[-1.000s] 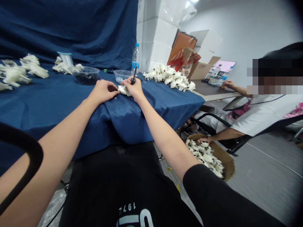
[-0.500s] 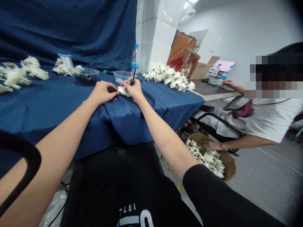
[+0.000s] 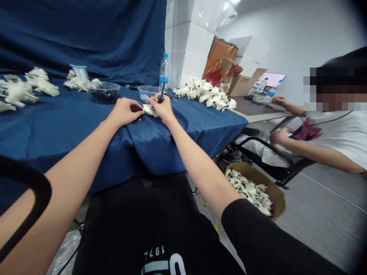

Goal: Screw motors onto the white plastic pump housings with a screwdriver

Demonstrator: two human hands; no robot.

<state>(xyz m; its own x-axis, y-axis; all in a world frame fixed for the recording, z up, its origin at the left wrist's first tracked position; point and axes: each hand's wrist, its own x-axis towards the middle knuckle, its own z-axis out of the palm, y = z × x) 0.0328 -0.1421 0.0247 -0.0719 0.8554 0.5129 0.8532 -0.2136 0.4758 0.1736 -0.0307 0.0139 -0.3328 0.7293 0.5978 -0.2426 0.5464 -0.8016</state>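
Observation:
My left hand (image 3: 125, 110) rests on the blue cloth with its fingers curled, the fingertips at the left end of a small cream-white plastic part (image 3: 149, 110). Over the right side of that part lies my right hand (image 3: 162, 109), closed around a slim dark screwdriver (image 3: 162, 91) that stands nearly upright. The fingers hide the lower end of the tool and much of the part. Just behind my hands is a clear bowl (image 3: 145, 90) with small shiny pieces in it. A tiny shiny piece (image 3: 140, 119) lies in front of my left fingertips.
Cream-white parts (image 3: 206, 93) are heaped at the table's right end, and more (image 3: 21, 91) lie left. Also there: a bowl of black pieces (image 3: 103, 93), a spool (image 3: 80, 72), a water bottle (image 3: 164, 72). A person (image 3: 329, 130) sits right, near a box of parts (image 3: 278, 198).
My hands have stayed where they were. The person on the right has drawn one hand up out of the box of parts to their lap and leaned back slightly.

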